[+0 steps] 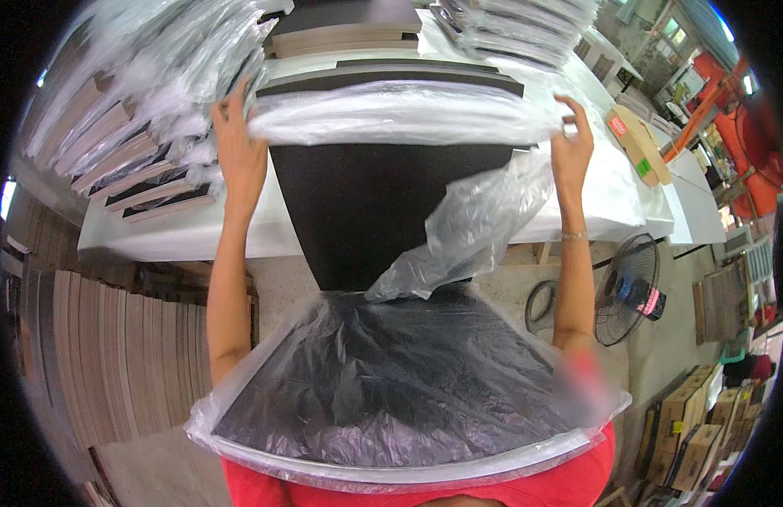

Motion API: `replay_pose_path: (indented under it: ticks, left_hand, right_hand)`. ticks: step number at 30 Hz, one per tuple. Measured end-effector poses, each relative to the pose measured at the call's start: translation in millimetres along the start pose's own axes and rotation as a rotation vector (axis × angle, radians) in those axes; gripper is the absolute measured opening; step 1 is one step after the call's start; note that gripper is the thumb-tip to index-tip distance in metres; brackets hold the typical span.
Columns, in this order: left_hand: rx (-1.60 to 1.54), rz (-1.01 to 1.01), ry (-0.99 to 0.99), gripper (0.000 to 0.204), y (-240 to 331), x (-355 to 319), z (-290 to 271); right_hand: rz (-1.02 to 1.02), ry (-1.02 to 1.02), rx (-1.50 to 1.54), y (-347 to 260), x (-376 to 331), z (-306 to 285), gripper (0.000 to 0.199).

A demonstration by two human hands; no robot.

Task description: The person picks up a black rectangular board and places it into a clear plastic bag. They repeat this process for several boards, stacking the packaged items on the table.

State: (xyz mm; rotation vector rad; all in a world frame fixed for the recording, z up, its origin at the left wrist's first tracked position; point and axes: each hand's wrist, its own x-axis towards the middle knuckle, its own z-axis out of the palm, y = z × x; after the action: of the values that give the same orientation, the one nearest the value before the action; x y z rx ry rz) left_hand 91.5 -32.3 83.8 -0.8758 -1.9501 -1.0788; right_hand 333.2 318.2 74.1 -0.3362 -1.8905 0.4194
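You're sleeving the board (383, 211): both hands, left (239, 152) and right (571, 144), pinch the bag (400, 118) mouth; next, draw it down evenly.

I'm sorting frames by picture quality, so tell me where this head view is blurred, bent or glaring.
Head view: the stacked wrapped boards at upper left smear with blur; the white table edge bows from the fisheye; the clear plastic bag glares white between left hand and right hand; a soft patch blurs the right forearm.

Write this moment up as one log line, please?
left hand: grips clear plastic bag at far end | right hand: grips bag's other corner | long black flat board: near end bagged | white table: beneath
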Motion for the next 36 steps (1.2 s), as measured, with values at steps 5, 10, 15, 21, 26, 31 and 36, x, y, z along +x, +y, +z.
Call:
replay_pose_path:
  ticks: [5,10,15,21,26,31,36]
  left_hand:
    - [0.193,0.031,-0.160,0.075,-12,6,-6]
    - [0.169,0.008,-0.128,0.080,15,-20,-49]
    - [0.105,0.047,-0.059,0.070,32,-41,-88]
    - [-0.701,-0.433,-0.200,0.056,30,-41,-127]
    - [-2.146,-1.217,-0.229,0.065,24,-51,-142]
    - [-1.600,-1.307,-0.396,0.060,-28,-143,-146]
    - [-0.973,-1.389,-1.171,0.066,-57,-228,-122]
  right_hand:
    - [-0.054,-0.204,-0.225,-11,21,22,0.072]
    - [-0.183,-0.165,-0.210,-29,14,-6,0.070]
    - [-0.119,-0.199,-0.091,-53,1,-49,0.069]
    - [0.278,-0.319,0.655,-36,-1,-82,0.050]
    - [0.955,-0.243,1.383,-29,-31,-80,0.031]
    - [1.260,-0.422,1.279,10,-125,-98,0.016]
    - [1.466,-0.803,0.985,42,-247,-95,0.016]
